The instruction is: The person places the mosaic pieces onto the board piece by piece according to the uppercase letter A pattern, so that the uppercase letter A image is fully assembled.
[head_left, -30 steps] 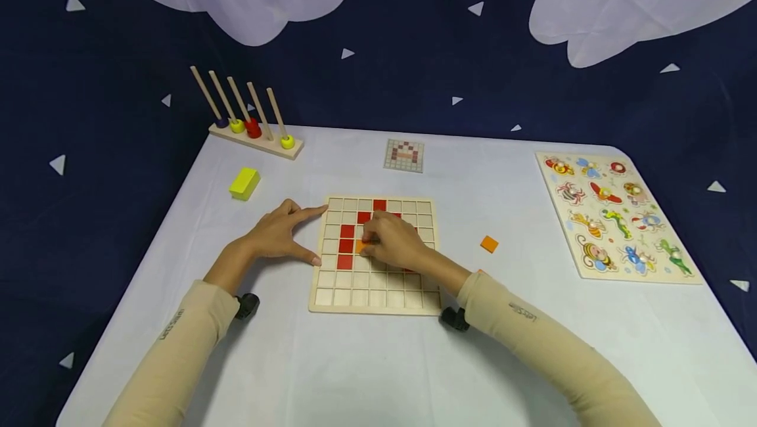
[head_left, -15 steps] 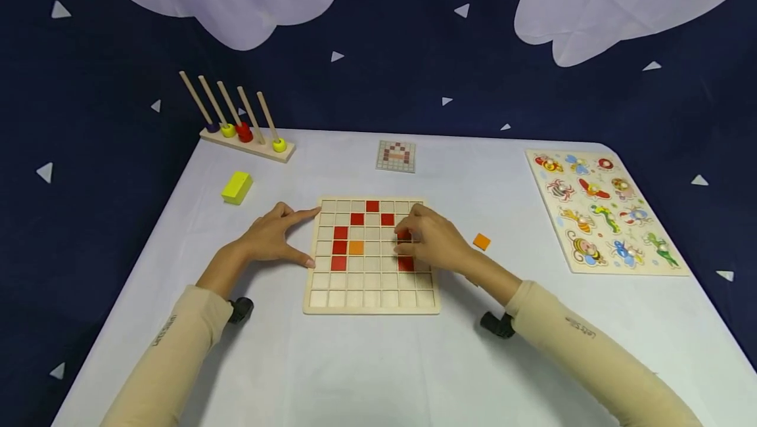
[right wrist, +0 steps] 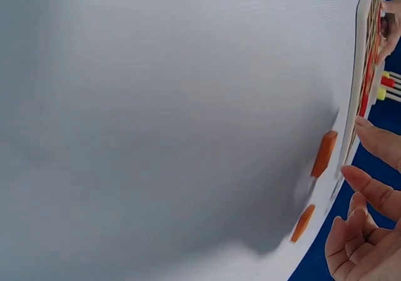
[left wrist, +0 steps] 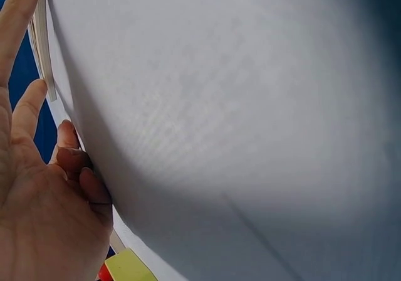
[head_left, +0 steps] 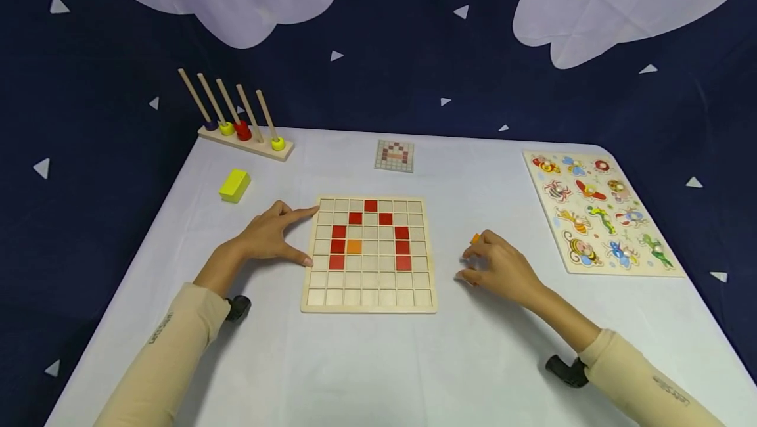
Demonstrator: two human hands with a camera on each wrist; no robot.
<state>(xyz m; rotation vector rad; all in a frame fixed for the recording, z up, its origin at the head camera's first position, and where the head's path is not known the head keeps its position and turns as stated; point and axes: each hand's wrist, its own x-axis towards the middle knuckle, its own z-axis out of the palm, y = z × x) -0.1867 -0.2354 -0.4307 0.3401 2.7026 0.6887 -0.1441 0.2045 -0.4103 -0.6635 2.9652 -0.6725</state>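
A square wooden grid board [head_left: 369, 310] lies mid-table, with several red tiles [head_left: 338, 246] forming an arch in its cells. One orange tile [head_left: 354, 247] sits inside the arch beside the left red column. At the board's left edge, my left hand [head_left: 266, 238] rests thumb and index fingertips, spread wide apart. Right of the board, my right hand [head_left: 503, 269] hovers low with thumb and index finger apart and nothing between them. Two loose orange tiles, a nearer-looking one [right wrist: 324, 153] and another [right wrist: 302, 223], lie under it; the head view shows only a corner of one.
Behind the board lies a small pattern card [head_left: 394, 156]. A yellow block [head_left: 235, 186] and a peg stand [head_left: 245, 144] with coloured rings are at the back left. On the right lies an insect puzzle board [head_left: 603, 213]. A dark backdrop rises behind the table.
My right hand has left the orange tile in its cell and moved right, off the board, to the loose tiles. The left hand stays at the board's edge.
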